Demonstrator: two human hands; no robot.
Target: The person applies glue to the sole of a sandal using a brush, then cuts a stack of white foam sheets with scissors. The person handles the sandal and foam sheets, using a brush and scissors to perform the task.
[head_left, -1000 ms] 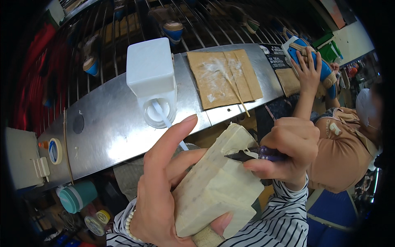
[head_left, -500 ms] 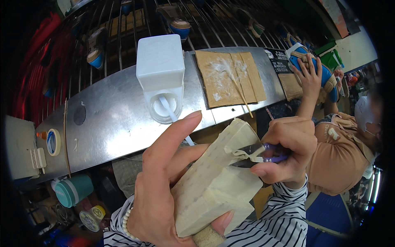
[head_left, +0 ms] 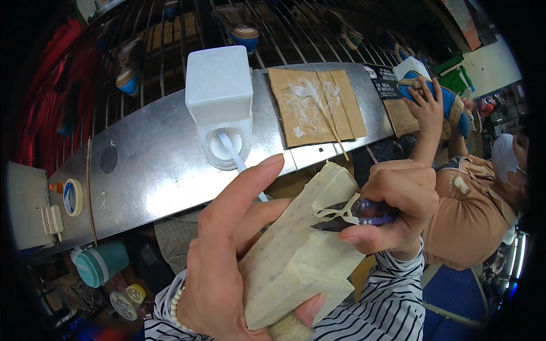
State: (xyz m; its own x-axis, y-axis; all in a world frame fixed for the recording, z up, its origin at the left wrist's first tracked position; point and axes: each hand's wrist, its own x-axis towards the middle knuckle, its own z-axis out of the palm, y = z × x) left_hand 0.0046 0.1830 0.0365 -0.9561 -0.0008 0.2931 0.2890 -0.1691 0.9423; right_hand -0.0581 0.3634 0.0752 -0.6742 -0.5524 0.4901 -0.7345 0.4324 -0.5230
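Note:
A cream, block-shaped piece, which looks covered in tape, is tilted above my lap. My left hand grips it from the left, thumb on its lower end and index finger stretched away from it. Between the thumb and bent fingers of my right hand is a pair of small scissors with purple handles and dark blades. The blades lie against the block's right side. A thin curled cream strip hangs at the blades; whether it is still joined to the block I cannot tell.
Beyond the metal conveyor edge run rollers carrying blue-soled shoes. On the edge stand a white glue container with a brush in it, cardboard with a stick, and a tape roll. A co-worker at right handles a blue-soled shoe.
The cream strip has shifted and now curls up over the scissor blades, standing more away from the block. The scissors have moved slightly left. My left hand keeps its hold.

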